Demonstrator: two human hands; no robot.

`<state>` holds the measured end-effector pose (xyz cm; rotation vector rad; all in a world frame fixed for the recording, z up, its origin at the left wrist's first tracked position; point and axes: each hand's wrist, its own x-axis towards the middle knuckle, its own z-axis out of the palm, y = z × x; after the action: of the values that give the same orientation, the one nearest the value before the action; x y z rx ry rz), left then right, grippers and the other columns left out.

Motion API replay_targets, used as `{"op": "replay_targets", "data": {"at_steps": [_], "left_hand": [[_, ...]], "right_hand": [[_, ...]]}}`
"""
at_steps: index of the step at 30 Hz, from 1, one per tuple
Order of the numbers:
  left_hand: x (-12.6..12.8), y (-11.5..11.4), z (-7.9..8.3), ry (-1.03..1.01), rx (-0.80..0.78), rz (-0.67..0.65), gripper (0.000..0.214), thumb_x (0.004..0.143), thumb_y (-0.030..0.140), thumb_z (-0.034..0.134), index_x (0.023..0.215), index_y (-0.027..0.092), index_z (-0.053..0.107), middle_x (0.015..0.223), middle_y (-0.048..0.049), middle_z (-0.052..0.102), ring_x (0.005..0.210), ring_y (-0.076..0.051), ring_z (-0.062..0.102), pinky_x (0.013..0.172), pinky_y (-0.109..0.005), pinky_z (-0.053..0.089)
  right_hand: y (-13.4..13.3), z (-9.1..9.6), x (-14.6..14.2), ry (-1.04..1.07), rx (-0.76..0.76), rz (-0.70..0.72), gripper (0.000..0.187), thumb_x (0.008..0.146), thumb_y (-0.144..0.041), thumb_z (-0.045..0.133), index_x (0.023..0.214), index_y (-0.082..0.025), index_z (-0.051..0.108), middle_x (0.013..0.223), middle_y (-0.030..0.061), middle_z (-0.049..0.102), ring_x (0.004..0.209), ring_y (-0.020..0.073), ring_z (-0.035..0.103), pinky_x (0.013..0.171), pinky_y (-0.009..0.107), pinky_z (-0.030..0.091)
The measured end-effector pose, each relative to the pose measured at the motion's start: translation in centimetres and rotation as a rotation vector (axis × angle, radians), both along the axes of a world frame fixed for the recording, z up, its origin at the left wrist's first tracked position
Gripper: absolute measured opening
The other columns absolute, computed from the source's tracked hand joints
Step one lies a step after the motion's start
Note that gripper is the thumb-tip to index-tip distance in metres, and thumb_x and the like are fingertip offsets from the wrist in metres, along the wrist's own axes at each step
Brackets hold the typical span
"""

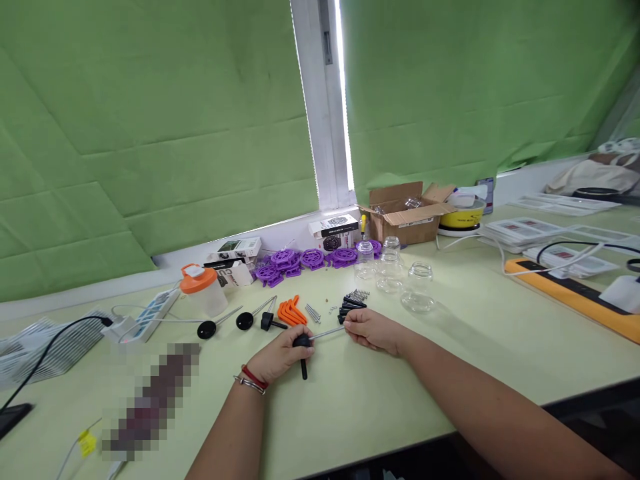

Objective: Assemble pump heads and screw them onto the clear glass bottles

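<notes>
My left hand (280, 357) is closed round a black handle piece (302, 353) whose lower stem pokes out below the fingers. A thin metal rod (327, 332) runs from that handle to my right hand (373, 330), whose fingers pinch the rod's far end. Just beyond my right hand lie small black parts (350, 308) and a cluster of metal screws (357, 294). Orange plastic clips (290, 312) and loose metal pins (313, 313) rest behind my left hand. Two black knobs on rods (206, 329) (245, 321) lie to the left.
Purple gear-like parts (300, 260) line the back by small boxes (335, 230). Three glass jars (417, 283) stand right of centre, a cardboard box (405, 213) behind. An orange-lidded cup (203, 290) and a power strip (147, 317) sit left; an orange-edged strip (565, 290) lies right.
</notes>
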<state>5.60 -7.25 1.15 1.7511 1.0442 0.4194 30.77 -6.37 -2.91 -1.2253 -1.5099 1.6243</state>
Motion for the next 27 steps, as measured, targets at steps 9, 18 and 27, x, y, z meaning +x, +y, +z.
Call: {"op": "replay_targets", "data": {"at_steps": [9, 18, 27], "left_hand": [[-0.13, 0.1, -0.18, -0.007, -0.011, -0.02, 0.025, 0.075, 0.035, 0.059, 0.093, 0.02, 0.053, 0.083, 0.002, 0.053, 0.076, -0.015, 0.046, 0.073, -0.028, 0.039], [0.09, -0.09, 0.26, -0.026, -0.01, -0.039, 0.023, 0.075, 0.034, 0.059, 0.091, 0.019, 0.052, 0.082, 0.0021, 0.051, 0.075, -0.014, 0.044, 0.073, -0.027, 0.039], [-0.01, -0.02, 0.24, 0.003, 0.011, -0.058, 0.021, 0.077, 0.032, 0.056, 0.093, 0.019, 0.052, 0.084, 0.0017, 0.051, 0.076, -0.014, 0.045, 0.073, -0.027, 0.039]], "right_hand": [[0.06, -0.02, 0.07, -0.044, -0.034, 0.007, 0.028, 0.085, -0.041, 0.053, 0.072, -0.018, 0.049, 0.056, -0.0061, 0.047, 0.037, 0.002, 0.03, 0.034, 0.015, 0.02], [0.26, -0.4, 0.11, -0.044, -0.022, 0.025, 0.029, 0.085, -0.042, 0.051, 0.07, -0.018, 0.049, 0.059, -0.0045, 0.051, 0.036, 0.0023, 0.03, 0.033, 0.016, 0.02], [-0.01, 0.33, 0.07, -0.045, -0.034, 0.025, 0.028, 0.086, -0.037, 0.05, 0.067, -0.017, 0.048, 0.055, -0.0047, 0.05, 0.035, 0.0021, 0.03, 0.032, 0.016, 0.019]]}}
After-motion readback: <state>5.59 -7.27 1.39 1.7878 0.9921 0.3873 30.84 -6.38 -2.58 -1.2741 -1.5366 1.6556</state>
